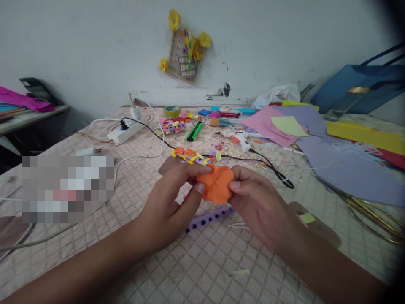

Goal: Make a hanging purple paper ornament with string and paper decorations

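Well beyond orange flower, glue gun

Yellow-flowered hanging on white wall, blue bag at right, white power strip on patterned cloth

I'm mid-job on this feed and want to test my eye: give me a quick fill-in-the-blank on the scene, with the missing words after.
1. The left grip and right grip both hold a paper flower coloured ____.
2. The purple strip on the table carries a row of ____ spots.
3. The box cutter is bright ____ and black.
4. The flowers on the wall decoration are ____.

Missing words: orange; black; green; yellow.
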The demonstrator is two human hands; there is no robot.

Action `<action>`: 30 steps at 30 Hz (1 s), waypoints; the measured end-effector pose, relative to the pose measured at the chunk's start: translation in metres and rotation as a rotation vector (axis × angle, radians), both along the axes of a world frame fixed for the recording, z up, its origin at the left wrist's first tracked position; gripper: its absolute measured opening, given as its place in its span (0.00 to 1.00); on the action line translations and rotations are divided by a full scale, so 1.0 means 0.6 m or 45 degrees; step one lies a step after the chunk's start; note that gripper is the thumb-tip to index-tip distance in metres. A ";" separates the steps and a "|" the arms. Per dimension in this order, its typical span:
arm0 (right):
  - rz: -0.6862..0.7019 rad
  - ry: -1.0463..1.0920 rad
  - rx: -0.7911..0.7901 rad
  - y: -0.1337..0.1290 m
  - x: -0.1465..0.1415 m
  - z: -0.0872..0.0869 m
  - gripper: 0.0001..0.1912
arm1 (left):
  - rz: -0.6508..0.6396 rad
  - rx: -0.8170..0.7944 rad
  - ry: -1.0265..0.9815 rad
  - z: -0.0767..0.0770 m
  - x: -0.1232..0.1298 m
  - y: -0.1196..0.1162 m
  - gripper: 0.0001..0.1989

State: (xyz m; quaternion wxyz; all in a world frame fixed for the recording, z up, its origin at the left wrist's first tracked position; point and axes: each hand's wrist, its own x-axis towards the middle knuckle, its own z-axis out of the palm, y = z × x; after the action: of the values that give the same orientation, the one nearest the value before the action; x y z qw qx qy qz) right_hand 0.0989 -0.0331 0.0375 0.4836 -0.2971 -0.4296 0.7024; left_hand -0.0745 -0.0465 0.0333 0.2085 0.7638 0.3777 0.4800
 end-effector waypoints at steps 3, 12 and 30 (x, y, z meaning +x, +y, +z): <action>-0.014 -0.003 0.004 0.001 0.001 0.000 0.03 | 0.016 0.036 0.022 0.002 -0.001 0.001 0.15; -0.057 -0.035 0.032 0.003 0.002 0.000 0.04 | 0.027 0.047 0.027 0.004 -0.002 0.001 0.15; -0.049 -0.173 0.091 0.004 0.004 -0.002 0.03 | -0.005 -0.045 -0.180 -0.004 0.001 0.000 0.15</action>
State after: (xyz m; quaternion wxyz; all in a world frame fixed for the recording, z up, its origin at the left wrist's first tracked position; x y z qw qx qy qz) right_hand 0.1016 -0.0309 0.0366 0.4771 -0.3348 -0.4803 0.6554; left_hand -0.0739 -0.0465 0.0311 0.2492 0.7249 0.3691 0.5255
